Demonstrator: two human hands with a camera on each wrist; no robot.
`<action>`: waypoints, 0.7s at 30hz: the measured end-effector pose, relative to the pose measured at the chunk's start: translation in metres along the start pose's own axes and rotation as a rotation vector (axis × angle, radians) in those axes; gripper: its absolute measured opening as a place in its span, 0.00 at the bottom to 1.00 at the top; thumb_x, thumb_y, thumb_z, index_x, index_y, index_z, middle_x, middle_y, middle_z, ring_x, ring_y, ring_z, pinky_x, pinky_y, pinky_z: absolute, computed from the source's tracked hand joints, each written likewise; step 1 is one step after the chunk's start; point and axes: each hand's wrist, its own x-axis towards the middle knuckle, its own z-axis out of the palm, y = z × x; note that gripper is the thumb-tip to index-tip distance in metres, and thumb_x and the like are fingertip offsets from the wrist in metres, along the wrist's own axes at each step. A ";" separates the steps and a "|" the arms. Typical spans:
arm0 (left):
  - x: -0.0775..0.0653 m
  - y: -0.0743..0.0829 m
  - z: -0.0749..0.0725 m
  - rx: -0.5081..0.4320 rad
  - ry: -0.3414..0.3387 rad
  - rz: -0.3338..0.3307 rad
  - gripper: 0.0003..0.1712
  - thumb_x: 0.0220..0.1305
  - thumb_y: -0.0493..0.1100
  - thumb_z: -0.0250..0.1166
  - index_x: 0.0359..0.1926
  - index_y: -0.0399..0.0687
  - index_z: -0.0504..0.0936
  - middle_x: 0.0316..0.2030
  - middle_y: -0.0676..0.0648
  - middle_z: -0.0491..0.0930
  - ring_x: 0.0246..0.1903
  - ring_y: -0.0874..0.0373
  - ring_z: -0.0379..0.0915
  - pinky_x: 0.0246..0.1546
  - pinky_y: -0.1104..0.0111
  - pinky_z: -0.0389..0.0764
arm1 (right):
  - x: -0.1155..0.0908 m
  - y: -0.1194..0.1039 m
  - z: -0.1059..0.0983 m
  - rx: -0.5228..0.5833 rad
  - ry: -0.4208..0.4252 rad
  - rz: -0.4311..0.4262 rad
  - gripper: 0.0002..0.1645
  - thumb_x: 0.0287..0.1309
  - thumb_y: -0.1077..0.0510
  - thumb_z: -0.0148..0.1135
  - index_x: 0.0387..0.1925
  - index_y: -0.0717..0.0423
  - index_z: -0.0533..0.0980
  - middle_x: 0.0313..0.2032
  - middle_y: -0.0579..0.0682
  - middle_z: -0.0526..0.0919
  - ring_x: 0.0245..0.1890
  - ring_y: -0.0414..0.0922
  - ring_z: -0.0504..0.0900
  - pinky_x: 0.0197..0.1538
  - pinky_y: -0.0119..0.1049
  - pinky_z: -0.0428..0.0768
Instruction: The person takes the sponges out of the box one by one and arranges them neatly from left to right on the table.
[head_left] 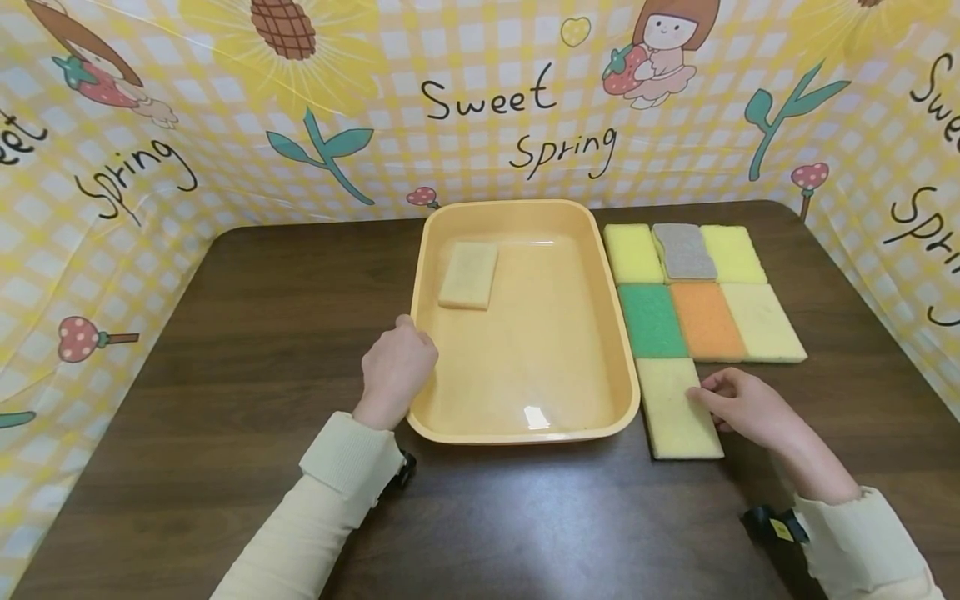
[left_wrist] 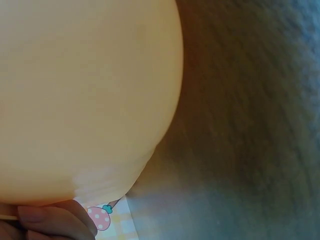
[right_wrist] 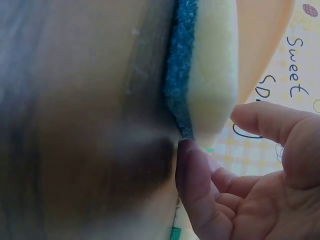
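My left hand grips the left rim of a yellow plastic tray; in the left wrist view its curled fingers show at the tray's edge. Inside the tray, toward its upper left, lies a pale yellow sponge. Right of the tray, my right hand pinches the right edge of another pale yellow sponge, the nearest one. The right wrist view shows the thumb on its soft face and a fingertip at the dark blue-green scouring layer underneath.
Beyond the pinched sponge lie a green sponge, an orange sponge and a pale yellow one. Behind them are two yellow sponges with a grey one between. A printed cloth hangs around the dark wooden table.
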 end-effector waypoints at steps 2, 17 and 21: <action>0.000 0.000 0.000 0.002 -0.003 0.000 0.17 0.69 0.45 0.42 0.40 0.34 0.70 0.31 0.33 0.80 0.32 0.40 0.80 0.29 0.50 0.76 | -0.002 -0.001 0.000 0.005 0.017 -0.008 0.31 0.69 0.47 0.49 0.50 0.75 0.65 0.42 0.67 0.78 0.33 0.44 0.80 0.38 0.39 0.81; 0.001 0.000 0.001 0.012 0.005 0.004 0.17 0.69 0.45 0.42 0.39 0.35 0.70 0.30 0.33 0.80 0.31 0.39 0.80 0.28 0.50 0.76 | -0.015 -0.053 -0.023 0.027 0.151 -0.129 0.36 0.69 0.43 0.44 0.62 0.70 0.59 0.52 0.69 0.72 0.49 0.61 0.77 0.41 0.41 0.75; 0.000 0.000 0.000 0.012 -0.002 0.001 0.17 0.69 0.45 0.42 0.40 0.35 0.70 0.30 0.33 0.80 0.30 0.40 0.80 0.27 0.51 0.76 | -0.015 -0.075 -0.028 0.064 0.174 -0.171 0.34 0.70 0.44 0.43 0.64 0.68 0.59 0.53 0.67 0.71 0.54 0.62 0.74 0.45 0.45 0.74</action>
